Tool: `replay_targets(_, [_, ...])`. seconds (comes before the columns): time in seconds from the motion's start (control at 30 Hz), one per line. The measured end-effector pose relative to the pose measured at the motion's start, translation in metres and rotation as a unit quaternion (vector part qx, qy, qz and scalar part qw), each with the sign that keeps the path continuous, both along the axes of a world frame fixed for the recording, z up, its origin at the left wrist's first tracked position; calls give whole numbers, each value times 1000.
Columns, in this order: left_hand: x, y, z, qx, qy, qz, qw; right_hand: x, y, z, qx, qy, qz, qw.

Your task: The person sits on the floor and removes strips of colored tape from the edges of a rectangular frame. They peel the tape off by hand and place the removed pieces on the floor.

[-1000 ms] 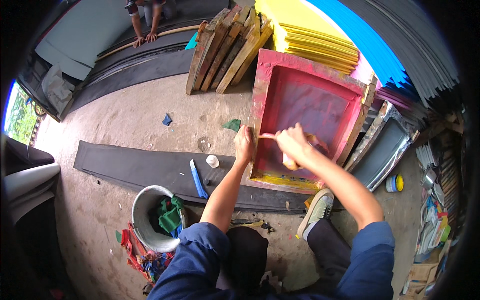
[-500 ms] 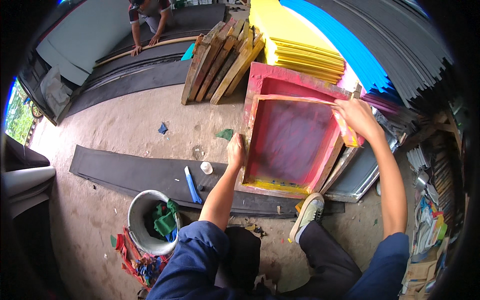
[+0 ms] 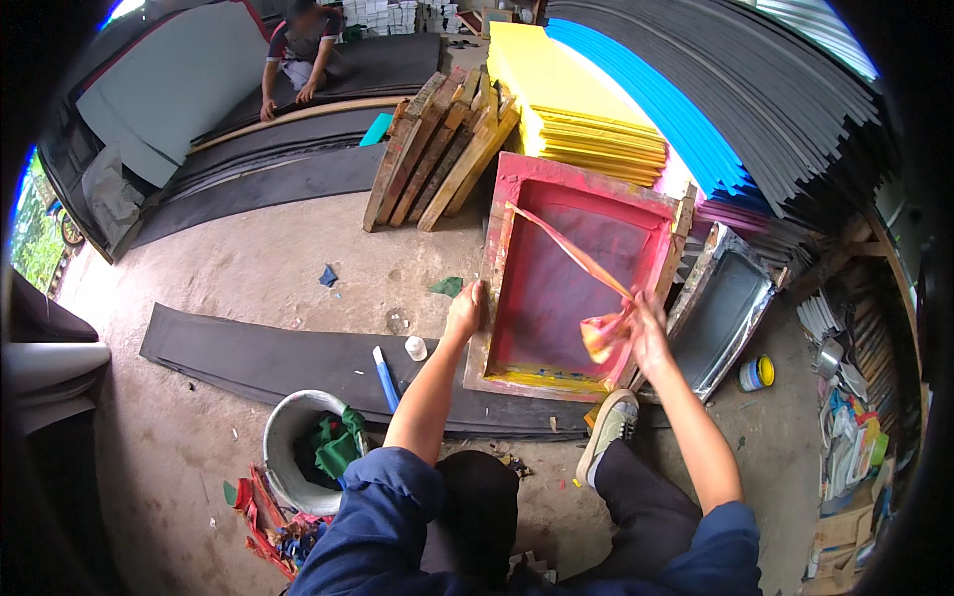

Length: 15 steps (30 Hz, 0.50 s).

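The fingers of the right hand (image 3: pixel 648 336), slightly blurred right of the frame's centre, are bent closed around a pink-and-yellow cloth (image 3: pixel 604 336). A bunched part hangs to the left of the fingers, while a thin stretched strip runs up and left across the wooden frame (image 3: pixel 586 181). The fingers of the left hand (image 3: pixel 463 314), near the middle of the frame, are curled closed on this wooden frame's left edge. The wooden frame is stained pink, with yellow along its lower bar, around a purplish panel (image 3: pixel 542 323).

Just beside its right side leans a second frame with a grey panel (image 3: pixel 733 313); a yellow-topped tin (image 3: pixel 760 372) sits farther right. At centre left, long black sheets (image 3: pixel 258 348) lie on the floor (image 3: pixel 229 268), bearing a small white bottle (image 3: pixel 415 348) and a blue cutter (image 3: pixel 386 379). Below them, a bucket (image 3: pixel 278 457) holds green cloth (image 3: pixel 338 442). Toward the top centre, wooden frames (image 3: pixel 437 149) stand beside stacked yellow sheets (image 3: pixel 586 109). At upper left, another person (image 3: pixel 303 55) leans over dark sheets (image 3: pixel 388 65).
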<state>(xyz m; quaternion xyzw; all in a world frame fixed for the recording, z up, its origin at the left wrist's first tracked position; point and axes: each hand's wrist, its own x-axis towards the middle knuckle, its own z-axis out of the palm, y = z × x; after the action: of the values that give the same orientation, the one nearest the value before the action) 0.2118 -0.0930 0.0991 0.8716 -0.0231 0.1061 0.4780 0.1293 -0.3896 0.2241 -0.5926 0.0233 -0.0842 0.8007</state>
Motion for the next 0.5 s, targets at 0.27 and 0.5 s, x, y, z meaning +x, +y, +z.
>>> replay_targets(0.27, [25, 40, -5, -121, 134, -67, 981, -7, -28, -49, 4, 156, -68, 985])
replay_targets(0.5, [43, 11, 36, -343, 22, -37, 938, 79, 62, 44, -591, -22, -3, 806])
